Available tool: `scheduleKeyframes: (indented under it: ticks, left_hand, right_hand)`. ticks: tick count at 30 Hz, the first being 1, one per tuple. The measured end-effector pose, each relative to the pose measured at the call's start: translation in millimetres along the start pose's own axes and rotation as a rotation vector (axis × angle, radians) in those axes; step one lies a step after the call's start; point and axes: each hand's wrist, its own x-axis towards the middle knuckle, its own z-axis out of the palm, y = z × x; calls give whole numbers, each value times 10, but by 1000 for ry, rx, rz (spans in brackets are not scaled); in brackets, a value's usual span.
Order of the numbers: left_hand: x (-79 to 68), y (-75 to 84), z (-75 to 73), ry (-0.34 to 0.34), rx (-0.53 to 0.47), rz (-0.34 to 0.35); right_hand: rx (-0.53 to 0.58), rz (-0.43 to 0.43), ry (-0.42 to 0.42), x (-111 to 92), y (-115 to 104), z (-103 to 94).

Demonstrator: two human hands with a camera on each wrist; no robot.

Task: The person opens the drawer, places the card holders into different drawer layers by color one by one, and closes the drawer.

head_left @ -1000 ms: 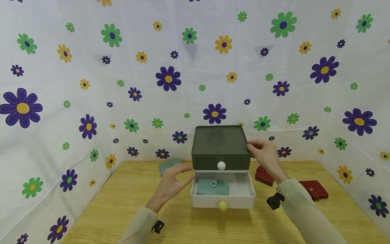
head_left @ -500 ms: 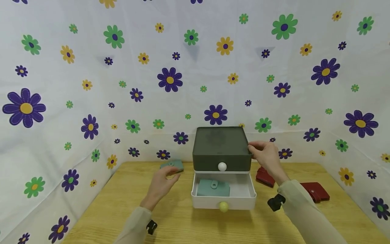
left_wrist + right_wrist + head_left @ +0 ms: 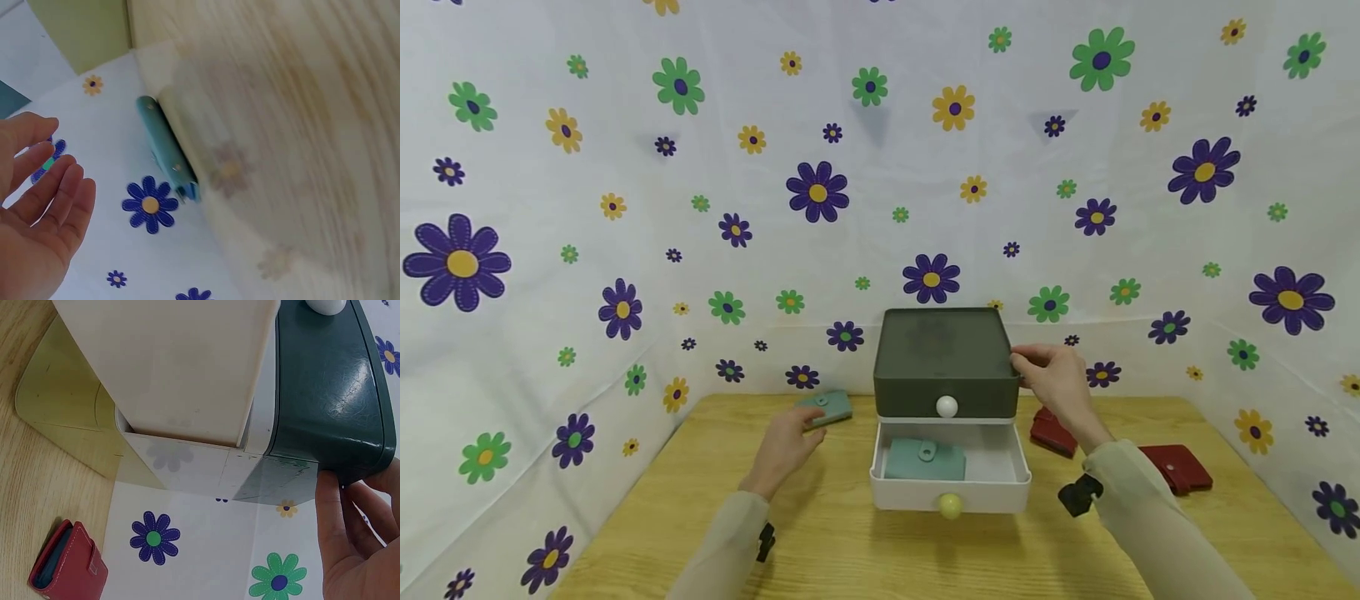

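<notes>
A drawer box with a dark green top tier [image 3: 946, 398] stands on the table, its white drawer [image 3: 917, 497] pulled out by a yellow knob. Inside lies a light teal wallet [image 3: 925, 461] with a snap strap. My right hand [image 3: 1060, 387] holds the top tier's right side, thumb at the upper edge and fingers against the side wall in the right wrist view. Another teal wallet [image 3: 829, 406] rests at the back left of the table. Close in front of it is my left hand [image 3: 784, 450], fingers loosely bent, nothing in it; the left wrist view shows a gap between them.
Right of the box lie two red wallets, one [image 3: 1054, 433] beside it and another [image 3: 1176, 468] farther right. A yellow tier [image 3: 69, 400] forms the box's bottom in the right wrist view. White flower-printed cloth [image 3: 737, 275] hangs behind the wooden table [image 3: 647, 517].
My left hand has moved left and away from the open drawer, toward the teal wallet at the back left. My right hand stays at the box's side, and the wallets have not visibly moved.
</notes>
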Motion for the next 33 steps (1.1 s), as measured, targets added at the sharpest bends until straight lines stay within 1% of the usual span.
scheduleKeyframes:
  ticks: [4, 7, 12, 18, 22, 25, 27, 31, 33]
  left_hand:
    - [48, -89, 1, -26, 69, -36]
    - [85, -146, 5, -60, 122, -55]
    - [154, -229, 15, -123, 190, -58]
    - [226, -310, 41, -167, 235, -76]
    - [264, -344, 65, -208, 265, -126]
    - [278, -369, 86, -233, 261, -169]
    - [276, -385, 101, -242, 252, -187]
    - [257, -423, 132, -241, 252, -172]
    - [249, -440, 146, -234, 266, -154]
  right_hand:
    - [2, -1, 0, -1, 15, -5]
    - [3, -2, -2, 1, 18, -11]
    - [7, 3, -4, 13, 21, -8]
    - [7, 8, -3, 11, 15, -2]
    - [9, 3, -3, 9, 12, -6]
    - [9, -3, -2, 13, 14, -9]
    - [10, -12, 2, 14, 17, -7]
    - [4, -21, 5, 16, 22, -4]
    - [3, -18, 3, 20, 25, -1]
